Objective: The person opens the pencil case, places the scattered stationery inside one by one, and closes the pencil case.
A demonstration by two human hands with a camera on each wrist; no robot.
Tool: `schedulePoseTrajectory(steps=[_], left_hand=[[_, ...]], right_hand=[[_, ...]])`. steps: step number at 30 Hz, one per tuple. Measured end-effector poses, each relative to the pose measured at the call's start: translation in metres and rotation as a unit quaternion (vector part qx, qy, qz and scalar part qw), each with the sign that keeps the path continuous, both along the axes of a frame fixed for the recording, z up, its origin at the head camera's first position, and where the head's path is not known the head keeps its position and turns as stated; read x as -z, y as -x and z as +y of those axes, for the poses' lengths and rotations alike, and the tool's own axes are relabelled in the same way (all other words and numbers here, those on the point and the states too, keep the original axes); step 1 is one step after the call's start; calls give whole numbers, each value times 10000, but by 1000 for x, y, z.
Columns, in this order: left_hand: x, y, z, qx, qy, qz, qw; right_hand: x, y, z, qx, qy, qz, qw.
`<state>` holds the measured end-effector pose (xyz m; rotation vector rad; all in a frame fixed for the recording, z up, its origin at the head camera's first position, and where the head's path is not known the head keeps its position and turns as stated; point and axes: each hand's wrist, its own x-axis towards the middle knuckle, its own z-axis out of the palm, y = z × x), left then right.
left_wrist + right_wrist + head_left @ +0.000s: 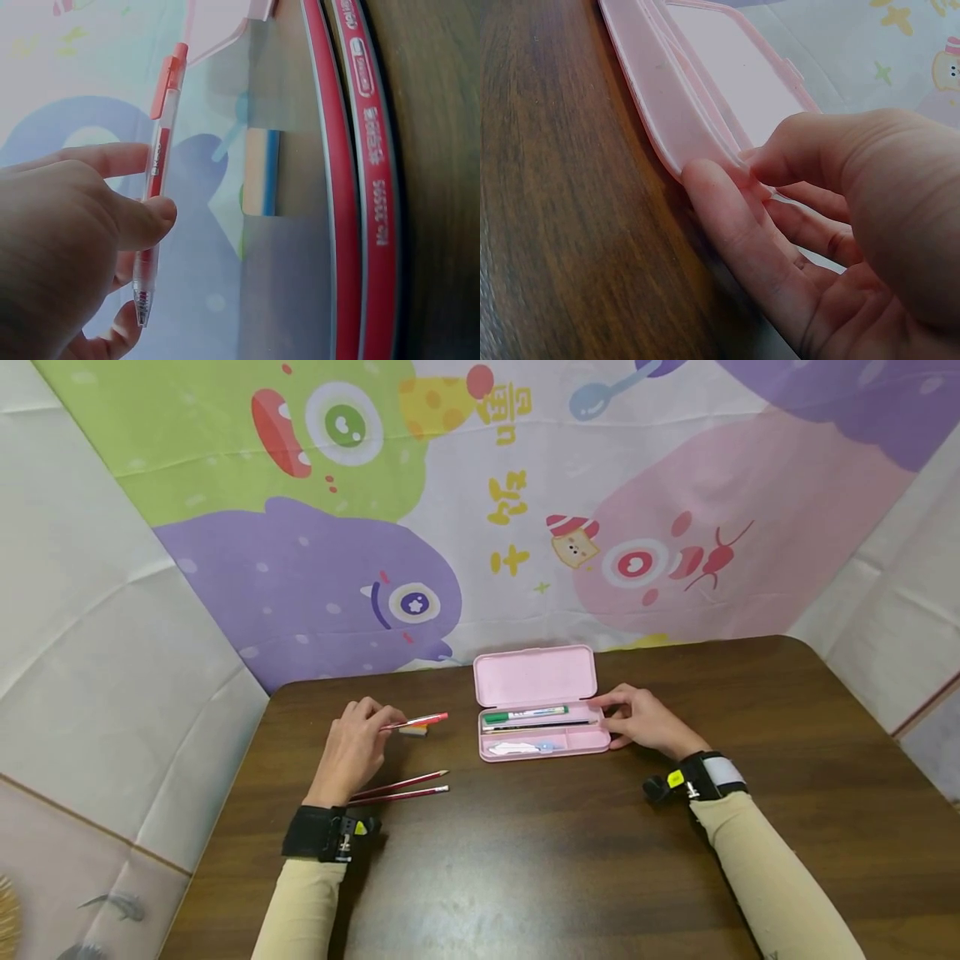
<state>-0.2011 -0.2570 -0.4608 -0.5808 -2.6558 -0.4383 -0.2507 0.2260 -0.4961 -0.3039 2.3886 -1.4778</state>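
Note:
My left hand (351, 752) pinches a clear-barrelled pen with a red clip (169, 97) between thumb and fingers, held above the table's left side. Below it lie two red pencils (408, 794), roughly parallel, partly covered by the wrist. A small eraser (260, 172) rests just beyond, half hidden behind the pen in the head view. The pink pencil case (546, 755) stands with its lid raised. Inside are a green-capped marker (525, 714), a dark pencil (536, 725) and a white and pale blue item (521, 747). My right hand (647, 722) grips the case's right end.
The brown wooden table (510, 877) meets a cartoon-printed cloth (465, 610) right behind the case lid. Pale panels (112, 568) rise at the left and right sides. Both wrists wear black straps with small cameras.

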Motion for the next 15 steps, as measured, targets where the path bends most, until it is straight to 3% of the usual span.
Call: schedulePoseTrajectory(steps=[9,15], left_hand=[[-5,3,5,72,-15,3,10000],[-19,9,12,138,-103,53,9998]], right_hand=[[-2,-1,-1,-48,91,18,9999],[0,0,1,-20,-44,55,10000]])
